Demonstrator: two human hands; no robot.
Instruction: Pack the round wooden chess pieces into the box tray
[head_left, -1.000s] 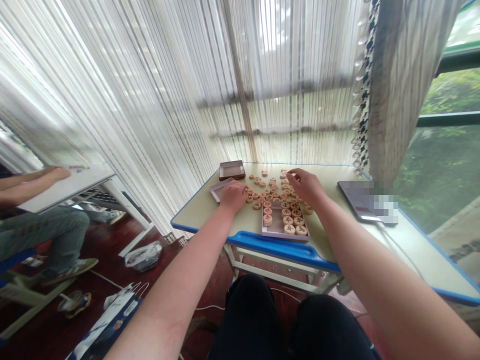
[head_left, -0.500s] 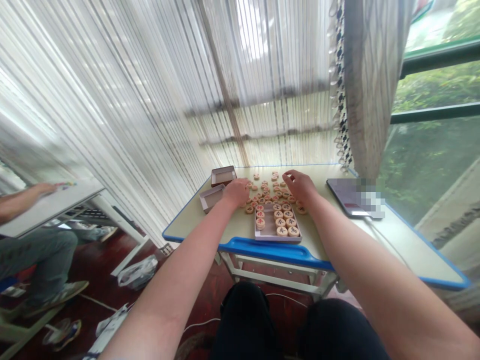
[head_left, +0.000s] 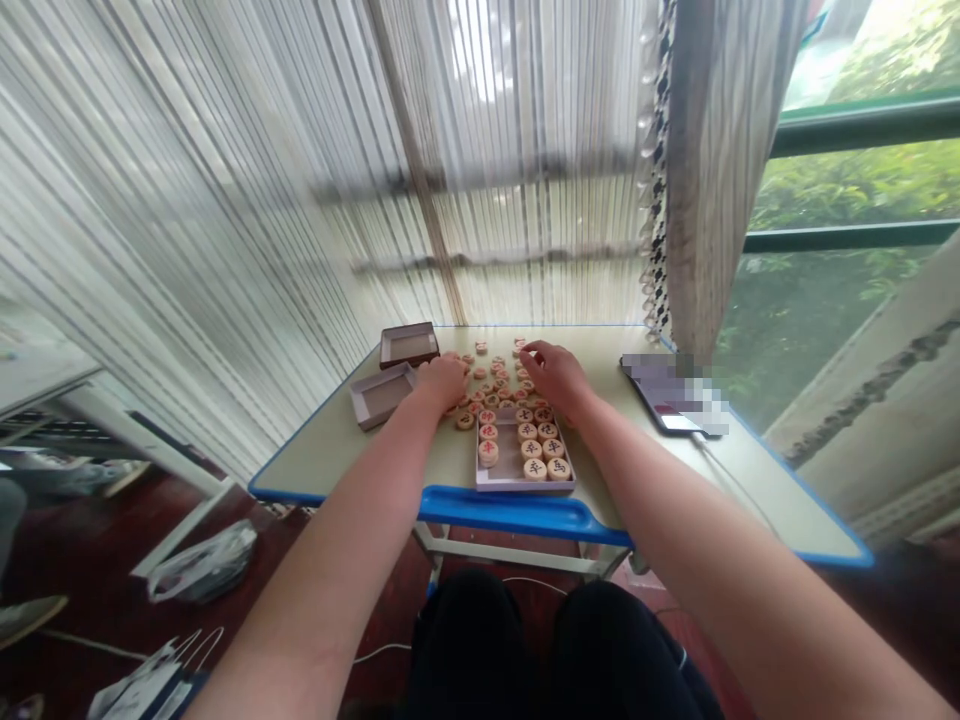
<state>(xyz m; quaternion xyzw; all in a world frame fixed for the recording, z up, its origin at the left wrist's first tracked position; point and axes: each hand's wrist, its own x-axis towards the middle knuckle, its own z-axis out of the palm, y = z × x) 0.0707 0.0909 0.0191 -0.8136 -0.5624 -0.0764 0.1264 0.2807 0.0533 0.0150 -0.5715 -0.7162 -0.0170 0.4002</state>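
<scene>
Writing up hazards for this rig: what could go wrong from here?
1. The loose round wooden pieces with painted characters crowd between the left hand and right hand; either might scatter some.

2. The shallow pale lilac box sits close to the near edge of the blue-rimmed pale table; a bump could tip it off.

3. The thin white cable passes near the right forearm, which could snag it.

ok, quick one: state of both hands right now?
Left hand: fingers curled at the left side of the loose pieces; can't tell if it holds one.
Right hand: fingers bent at their right side; grip can't be told.
</scene>
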